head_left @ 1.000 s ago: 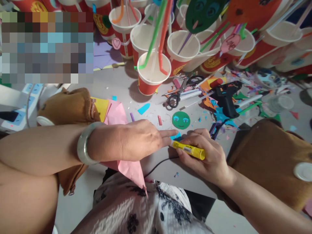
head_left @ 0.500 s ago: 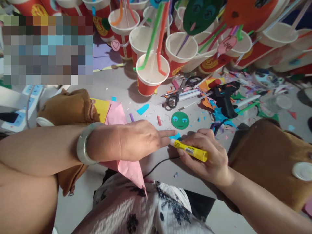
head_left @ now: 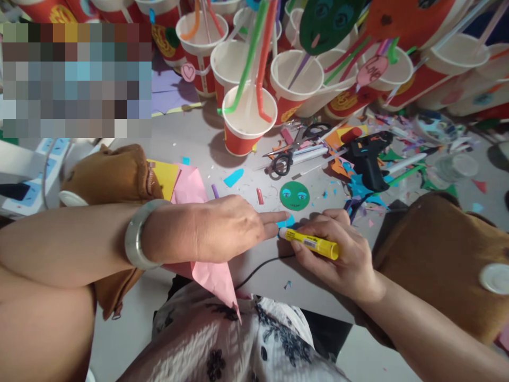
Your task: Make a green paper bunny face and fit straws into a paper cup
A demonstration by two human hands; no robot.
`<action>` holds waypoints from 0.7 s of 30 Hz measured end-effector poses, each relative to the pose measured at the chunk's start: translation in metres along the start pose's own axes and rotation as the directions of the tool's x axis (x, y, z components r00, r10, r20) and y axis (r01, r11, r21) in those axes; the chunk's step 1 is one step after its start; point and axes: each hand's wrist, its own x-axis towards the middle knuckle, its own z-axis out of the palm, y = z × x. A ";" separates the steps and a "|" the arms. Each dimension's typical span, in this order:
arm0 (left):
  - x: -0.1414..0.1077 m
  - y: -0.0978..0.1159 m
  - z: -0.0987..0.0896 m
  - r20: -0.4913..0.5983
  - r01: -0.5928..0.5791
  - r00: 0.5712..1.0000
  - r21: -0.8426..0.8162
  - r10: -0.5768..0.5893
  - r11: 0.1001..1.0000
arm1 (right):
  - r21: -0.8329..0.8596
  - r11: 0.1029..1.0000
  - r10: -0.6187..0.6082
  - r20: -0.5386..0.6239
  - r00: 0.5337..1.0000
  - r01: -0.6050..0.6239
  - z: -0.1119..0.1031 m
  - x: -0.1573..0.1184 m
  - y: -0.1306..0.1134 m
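Observation:
My right hand (head_left: pixel 338 254) grips a yellow glue stick (head_left: pixel 312 244), its white tip pointing left against a small blue paper piece (head_left: pixel 287 223). Opposite it, my left hand (head_left: pixel 226 231) reaches in with two fingers stretched out, their tips at the blue piece; its other fingers are hidden under the hand. Part of the blue piece is covered by fingers and glue stick. Just above lies a round green paper face (head_left: pixel 295 196) with blue eyes and a drawn mouth. Pink paper (head_left: pixel 217 281) lies beneath my left wrist.
A paper cup (head_left: pixel 248 119) with green and red straws stands ahead, with several more cups behind. Scissors (head_left: pixel 284 159), a black glue gun (head_left: pixel 369 159) and paper scraps lie ahead to the right. Brown cloth bags (head_left: pixel 441 265) flank the work area; a black cable (head_left: pixel 258 268) crosses the table.
The glue stick's tip has shifted very slightly at the blue piece, and the stick's back end is raised a little. My left hand stays in place.

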 end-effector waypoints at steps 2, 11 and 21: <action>-0.001 0.001 0.000 -0.016 0.009 1.000 0.016 -0.009 1.000 | -0.002 1.000 0.007 0.024 1.000 -0.007 0.000 0.001 -0.001; 0.000 0.001 -0.010 0.010 -0.003 1.000 0.034 0.002 0.999 | -0.003 1.000 -0.003 -0.020 1.000 0.003 0.003 0.001 -0.002; 0.000 0.000 -0.002 -0.009 0.004 1.000 -0.015 -0.004 1.000 | -0.004 1.000 0.023 -0.013 1.000 -0.023 0.002 -0.001 -0.002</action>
